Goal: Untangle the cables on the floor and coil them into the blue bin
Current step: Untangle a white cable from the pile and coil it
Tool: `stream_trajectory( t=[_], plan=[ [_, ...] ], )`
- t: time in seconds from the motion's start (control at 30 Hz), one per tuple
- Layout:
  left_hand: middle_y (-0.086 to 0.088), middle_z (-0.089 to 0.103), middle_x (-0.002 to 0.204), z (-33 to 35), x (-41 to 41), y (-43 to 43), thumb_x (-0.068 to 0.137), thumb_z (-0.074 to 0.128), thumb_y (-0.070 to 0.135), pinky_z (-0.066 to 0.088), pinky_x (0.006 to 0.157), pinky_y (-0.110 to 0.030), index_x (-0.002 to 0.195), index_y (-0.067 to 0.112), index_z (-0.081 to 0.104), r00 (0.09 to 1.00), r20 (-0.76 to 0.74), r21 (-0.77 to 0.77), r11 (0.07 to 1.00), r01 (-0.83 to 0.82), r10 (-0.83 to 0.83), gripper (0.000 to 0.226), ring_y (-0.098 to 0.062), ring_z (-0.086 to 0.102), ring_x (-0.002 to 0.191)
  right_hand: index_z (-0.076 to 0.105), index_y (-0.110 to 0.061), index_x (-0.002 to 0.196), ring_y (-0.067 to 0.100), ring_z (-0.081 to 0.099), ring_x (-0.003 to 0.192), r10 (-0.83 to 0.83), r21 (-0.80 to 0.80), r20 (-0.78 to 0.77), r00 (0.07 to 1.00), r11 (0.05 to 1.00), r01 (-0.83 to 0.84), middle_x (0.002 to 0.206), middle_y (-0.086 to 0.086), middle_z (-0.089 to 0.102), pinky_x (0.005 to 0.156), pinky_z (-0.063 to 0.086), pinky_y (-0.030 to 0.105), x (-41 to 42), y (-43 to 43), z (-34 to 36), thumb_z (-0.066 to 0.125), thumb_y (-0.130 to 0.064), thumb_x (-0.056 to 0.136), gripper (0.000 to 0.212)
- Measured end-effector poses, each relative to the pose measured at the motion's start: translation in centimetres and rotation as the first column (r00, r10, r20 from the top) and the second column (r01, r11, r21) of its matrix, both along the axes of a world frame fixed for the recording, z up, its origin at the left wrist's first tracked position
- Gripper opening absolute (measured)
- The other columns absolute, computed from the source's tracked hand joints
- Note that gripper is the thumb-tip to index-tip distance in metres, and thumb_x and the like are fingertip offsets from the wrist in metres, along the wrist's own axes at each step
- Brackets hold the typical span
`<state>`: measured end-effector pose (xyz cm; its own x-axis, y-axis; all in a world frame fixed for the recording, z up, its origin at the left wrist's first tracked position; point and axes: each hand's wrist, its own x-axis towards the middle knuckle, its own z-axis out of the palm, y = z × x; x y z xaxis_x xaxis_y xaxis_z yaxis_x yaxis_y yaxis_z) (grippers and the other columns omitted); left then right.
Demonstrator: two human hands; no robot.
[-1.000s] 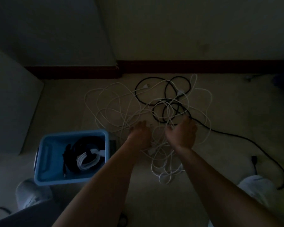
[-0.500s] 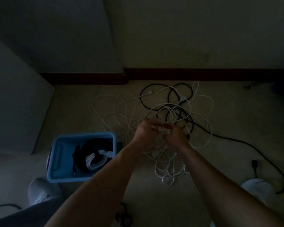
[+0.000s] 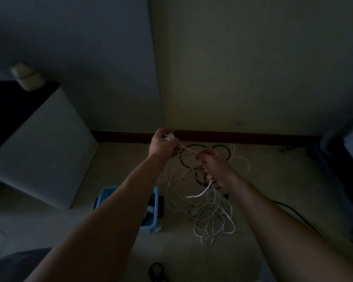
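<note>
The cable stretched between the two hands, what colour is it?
White. The cable shows best in the head view, the only one.

I see a dim room corner, seemingly in a home: plain pale walls (image 3: 253,68) meet a dark red skirting board (image 3: 253,137) above a beige floor (image 3: 192,257). A white cabinet (image 3: 45,149) stands at left, a pale container (image 3: 28,77) on its dark top.

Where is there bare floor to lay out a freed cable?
Bare floor lies right of the white cables, up to the dark furniture; also between the grey cabinet and the blue bin. Crowded below the left hand and right hand, where white cables and black cable loops overlap.
</note>
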<state>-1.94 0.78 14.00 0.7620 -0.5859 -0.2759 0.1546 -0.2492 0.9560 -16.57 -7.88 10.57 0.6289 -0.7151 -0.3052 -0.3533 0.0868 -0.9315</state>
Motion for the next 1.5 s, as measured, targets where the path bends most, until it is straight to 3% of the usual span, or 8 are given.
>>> stream_trajectory(
  t=[0.13,0.23,0.43,0.73,1.0,1.27,1.37,1.5],
  plan=[
    [-0.008,0.063,0.084,4.8,0.1,3.0,0.082,0.076,0.025,0.049,0.059,-0.031,0.105,0.016,0.058,0.988,0.11,0.265,0.961,0.073,-0.105,0.031,-0.023,0.06,0.07,0.07,-0.02,0.073,0.008,0.056,0.061,0.002,-0.18,0.085,0.996,0.984,0.013,0.065,-0.006,0.064,0.06,0.042,0.025,-0.3,0.9,6.4,0.071,-0.021,0.087,0.014],
    [-0.012,0.062,0.087,8.0,-0.1,4.8,0.082,0.061,0.054,0.046,0.061,-0.03,0.099,0.01,0.062,0.922,0.236,0.356,0.91,0.213,-0.308,0.047,-0.023,0.06,0.076,0.067,-0.018,0.078,-0.005,0.05,0.045,0.069,-0.212,0.142,0.987,0.976,-0.038,0.048,-0.016,0.055,0.047,0.036,0.01,-0.9,1.9,11.2,0.066,-0.013,0.093,0.016],
    [-0.014,0.07,0.069,13.9,-3.0,7.3,0.107,0.036,0.033,0.049,0.081,-0.032,0.056,0.023,0.074,0.884,0.352,0.062,0.95,0.306,-0.308,0.064,-0.019,0.063,0.073,0.071,-0.009,0.089,-0.004,0.047,0.042,0.133,-0.298,0.255,0.958,0.953,-0.053,0.045,-0.018,0.053,0.044,0.033,0.008,-1.5,4.1,19.5,0.066,-0.013,0.093,0.008],
    [-0.014,0.058,0.054,14.6,-6.1,10.3,0.105,0.033,0.019,0.047,0.054,-0.028,0.082,-0.004,0.065,0.936,-0.051,-0.212,0.92,0.33,-0.347,0.045,-0.026,0.058,0.051,0.073,-0.015,0.086,-0.007,0.052,0.048,0.187,-0.319,0.201,0.962,0.941,-0.116,0.054,-0.019,0.062,0.051,0.038,0.011,-2.3,5.0,17.4,0.069,-0.017,0.091,0.007],
    [-0.001,0.036,0.045,13.6,-5.7,10.4,0.102,0.029,0.027,0.028,0.048,-0.026,0.082,0.01,0.056,0.796,-0.398,-0.203,0.89,0.407,-0.455,0.038,-0.012,0.027,0.031,0.073,-0.017,0.08,0.011,0.064,0.072,0.187,-0.373,0.191,0.964,0.922,-0.105,0.08,0.012,0.074,0.073,0.051,0.034,-0.7,5.4,14.1,0.076,-0.02,0.085,0.006],
    [-0.013,0.072,0.09,13.6,-5.2,10.9,0.097,0.042,0.017,0.055,0.073,-0.03,0.101,0.001,0.065,0.681,-0.418,-0.349,0.799,0.49,-0.601,0.028,-0.019,0.065,0.074,0.043,-0.02,0.063,0.011,0.036,0.054,0.102,-0.441,-0.039,0.994,0.891,-0.109,0.056,-0.006,0.037,0.057,0.03,0.03,-1.2,4.7,14.5,0.077,-0.063,0.069,0.055],
    [-0.022,0.07,0.112,13.3,-4.7,11.2,0.09,0.046,0.015,0.056,0.08,-0.033,0.117,-0.004,0.062,0.676,-0.433,-0.293,0.802,0.521,-0.597,0.037,-0.024,0.071,0.086,0.048,-0.017,0.065,0.01,0.043,0.058,0.153,-0.478,0.029,0.988,0.87,-0.121,0.06,-0.005,0.044,0.059,0.035,0.031,-1.6,4.9,14.6,0.078,-0.05,0.078,0.046],
    [-0.017,0.071,0.095,13.2,-5.5,11.1,0.097,0.039,0.012,0.048,0.069,-0.032,0.104,0.001,0.066,0.714,-0.498,-0.237,0.87,0.433,-0.491,0.03,-0.018,0.061,0.063,0.062,-0.011,0.079,0.007,0.052,0.066,0.279,-0.407,0.098,0.955,0.887,-0.217,0.067,-0.007,0.057,0.067,0.039,0.031,-2.0,5.3,15.4,0.062,-0.023,0.094,0.02]
  ],
)
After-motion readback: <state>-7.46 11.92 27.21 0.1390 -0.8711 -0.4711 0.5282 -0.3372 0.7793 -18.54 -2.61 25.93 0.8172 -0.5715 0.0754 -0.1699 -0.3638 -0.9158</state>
